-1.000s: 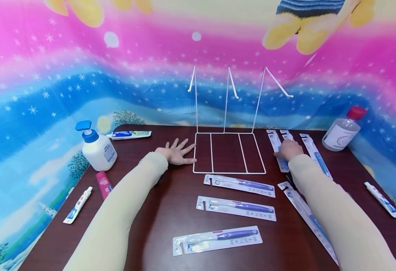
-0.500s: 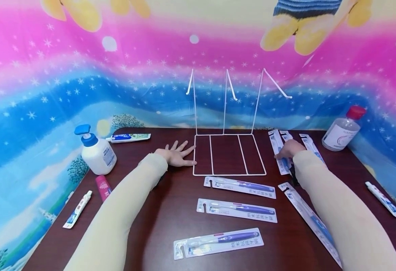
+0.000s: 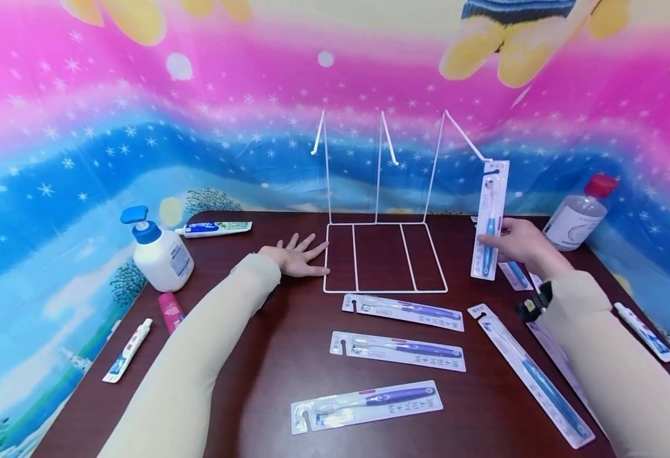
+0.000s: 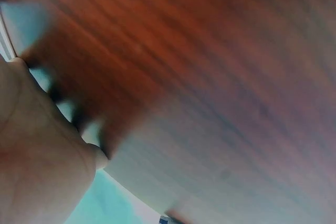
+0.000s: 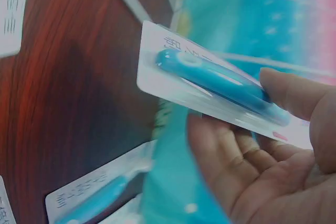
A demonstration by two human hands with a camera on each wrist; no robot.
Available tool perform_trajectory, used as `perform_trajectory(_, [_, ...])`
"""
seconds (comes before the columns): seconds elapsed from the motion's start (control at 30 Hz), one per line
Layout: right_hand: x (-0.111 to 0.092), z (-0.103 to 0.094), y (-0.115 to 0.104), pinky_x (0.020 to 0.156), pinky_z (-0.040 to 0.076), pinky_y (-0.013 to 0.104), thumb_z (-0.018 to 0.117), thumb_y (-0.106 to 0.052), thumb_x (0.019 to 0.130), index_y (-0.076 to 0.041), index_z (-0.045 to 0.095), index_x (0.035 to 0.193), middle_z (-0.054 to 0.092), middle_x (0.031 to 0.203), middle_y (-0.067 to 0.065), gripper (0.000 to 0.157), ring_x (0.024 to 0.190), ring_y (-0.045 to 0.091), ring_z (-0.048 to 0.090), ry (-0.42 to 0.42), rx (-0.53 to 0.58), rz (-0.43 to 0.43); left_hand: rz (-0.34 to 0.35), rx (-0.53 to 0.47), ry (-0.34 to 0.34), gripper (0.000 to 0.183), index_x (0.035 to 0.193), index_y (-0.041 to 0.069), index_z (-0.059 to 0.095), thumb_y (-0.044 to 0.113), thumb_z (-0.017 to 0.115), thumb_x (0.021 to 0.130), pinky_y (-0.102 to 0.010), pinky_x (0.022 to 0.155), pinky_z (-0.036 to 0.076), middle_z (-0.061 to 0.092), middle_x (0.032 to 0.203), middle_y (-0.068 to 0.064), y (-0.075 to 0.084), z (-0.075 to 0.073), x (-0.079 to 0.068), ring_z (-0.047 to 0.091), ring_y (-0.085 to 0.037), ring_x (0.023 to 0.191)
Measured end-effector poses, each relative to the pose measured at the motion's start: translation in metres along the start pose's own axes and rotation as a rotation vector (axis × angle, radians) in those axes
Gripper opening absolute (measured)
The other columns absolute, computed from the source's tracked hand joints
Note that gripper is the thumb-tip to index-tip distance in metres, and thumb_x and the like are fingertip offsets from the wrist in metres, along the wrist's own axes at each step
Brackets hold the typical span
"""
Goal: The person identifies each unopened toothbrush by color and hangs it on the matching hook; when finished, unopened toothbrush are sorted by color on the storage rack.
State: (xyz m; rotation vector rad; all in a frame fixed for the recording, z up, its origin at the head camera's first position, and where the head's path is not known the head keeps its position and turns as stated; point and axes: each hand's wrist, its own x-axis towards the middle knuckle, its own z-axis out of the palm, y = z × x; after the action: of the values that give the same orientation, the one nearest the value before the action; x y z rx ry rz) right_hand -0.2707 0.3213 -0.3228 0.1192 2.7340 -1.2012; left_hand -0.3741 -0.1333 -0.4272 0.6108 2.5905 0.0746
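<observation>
In the head view my right hand (image 3: 526, 245) pinches a packaged blue toothbrush (image 3: 488, 222) by its lower half and holds it upright above the table. The top of the pack is by the tip of the right prong of a white wire rack (image 3: 386, 291); whether they touch I cannot tell. The right wrist view shows the thumb (image 5: 294, 93) on the front of the pack, with the fingers behind. My left hand (image 3: 297, 257) lies spread on the table, its fingertips touching the rack's left side. The left wrist view is mostly blurred wood.
Several packaged purple toothbrushes (image 3: 406, 353) lie before the rack, and blue ones (image 3: 532, 375) lie to the right. A pump bottle (image 3: 163, 254), a pink tube (image 3: 171, 310) and toothpaste tubes (image 3: 214, 229) are on the left. A red-capped bottle (image 3: 576, 216) stands at the back right.
My right hand was down on the packs at the back right. It has picked up one blue toothbrush pack and raised it upright towards the right prong. The left hand stays put.
</observation>
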Motion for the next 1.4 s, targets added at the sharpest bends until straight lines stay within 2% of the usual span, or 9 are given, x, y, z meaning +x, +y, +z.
perform_trajectory(0.13, [-0.031,0.002,-0.014,0.080,0.047,0.049,0.057,-0.047,0.087,0.001,0.039,0.135,0.051,0.121,0.028,0.070,0.100,0.039,0.057,0.089,-0.042,-0.101,0.009,-0.012,-0.015,0.090,0.138,0.052,-0.012,0.090,0.026,0.065,-0.059,0.101,-0.009,-0.022,0.150,0.009,-0.002,-0.001,0.000,-0.021,-0.030,0.134])
perform_trajectory(0.3, [-0.068,0.007,-0.033,0.083,0.042,0.058,0.058,-0.048,0.085,-0.004,0.038,0.139,0.050,0.124,0.024,0.072,0.104,0.043,0.054,0.192,-0.093,-0.215,0.027,-0.001,-0.005,0.087,0.144,0.044,-0.006,0.082,0.030,0.075,-0.059,0.102,-0.006,-0.016,0.152,0.003,0.006,-0.010,-0.013,-0.016,-0.034,0.135])
perform_trajectory(0.37, [-0.077,0.010,-0.039,0.083,0.041,0.058,0.059,-0.045,0.086,-0.004,0.039,0.139,0.051,0.124,0.024,0.070,0.105,0.043,0.053,0.224,-0.115,-0.259,0.019,0.014,-0.014,0.087,0.145,0.041,-0.006,0.081,0.029,0.076,-0.059,0.103,-0.005,-0.014,0.153,0.002,0.010,-0.013,-0.017,-0.014,-0.033,0.136])
perform_trajectory(0.47, [-0.082,0.015,-0.047,0.082,0.043,0.057,0.060,-0.041,0.087,-0.004,0.042,0.137,0.053,0.122,0.023,0.065,0.104,0.043,0.055,0.252,-0.143,-0.318,0.014,0.013,-0.016,0.089,0.144,0.044,-0.007,0.085,0.028,0.072,-0.061,0.101,-0.007,-0.016,0.152,0.004,0.005,-0.009,-0.010,-0.016,-0.033,0.135])
perform_trajectory(0.6, [-0.080,0.019,-0.053,0.080,0.044,0.056,0.061,-0.039,0.087,-0.002,0.045,0.132,0.056,0.118,0.024,0.060,0.102,0.041,0.057,0.270,-0.171,-0.351,0.015,0.002,-0.010,0.090,0.142,0.047,-0.008,0.087,0.027,0.069,-0.062,0.100,-0.008,-0.017,0.152,0.005,0.000,-0.005,-0.002,-0.018,-0.033,0.135])
perform_trajectory(0.9, [-0.077,0.027,-0.055,0.079,0.044,0.056,0.060,-0.037,0.088,-0.003,0.042,0.135,0.053,0.121,0.024,0.061,0.102,0.043,0.056,0.265,-0.170,-0.335,0.010,-0.001,0.006,0.089,0.139,0.051,-0.009,0.089,0.026,0.067,-0.061,0.101,-0.008,-0.018,0.151,0.008,-0.001,-0.002,-0.001,-0.020,-0.030,0.135])
perform_trajectory(1.07, [-0.071,0.029,-0.050,0.078,0.044,0.057,0.059,-0.038,0.088,-0.003,0.042,0.135,0.052,0.121,0.024,0.061,0.100,0.043,0.056,0.262,-0.170,-0.323,0.009,0.011,-0.001,0.088,0.142,0.048,-0.007,0.087,0.027,0.070,-0.060,0.102,-0.006,-0.015,0.152,0.005,0.006,-0.012,-0.009,-0.016,-0.032,0.136])
perform_trajectory(1.27, [-0.043,0.028,-0.053,0.075,0.047,0.052,0.060,-0.040,0.088,-0.003,0.048,0.127,0.057,0.115,0.022,0.055,0.096,0.036,0.059,0.260,-0.160,-0.332,-0.005,0.022,0.009,0.089,0.137,0.053,-0.011,0.091,0.024,0.064,-0.059,0.103,-0.006,-0.018,0.151,0.010,-0.001,-0.006,0.000,-0.019,-0.029,0.135])
perform_trajectory(1.4, [-0.014,0.027,-0.058,0.077,0.047,0.052,0.059,-0.041,0.088,-0.003,0.048,0.127,0.057,0.114,0.021,0.056,0.096,0.036,0.059,0.231,-0.128,-0.303,-0.004,0.007,-0.002,0.088,0.139,0.051,-0.010,0.088,0.027,0.068,-0.058,0.103,-0.005,-0.017,0.151,0.008,0.001,-0.003,-0.003,-0.019,-0.029,0.135])
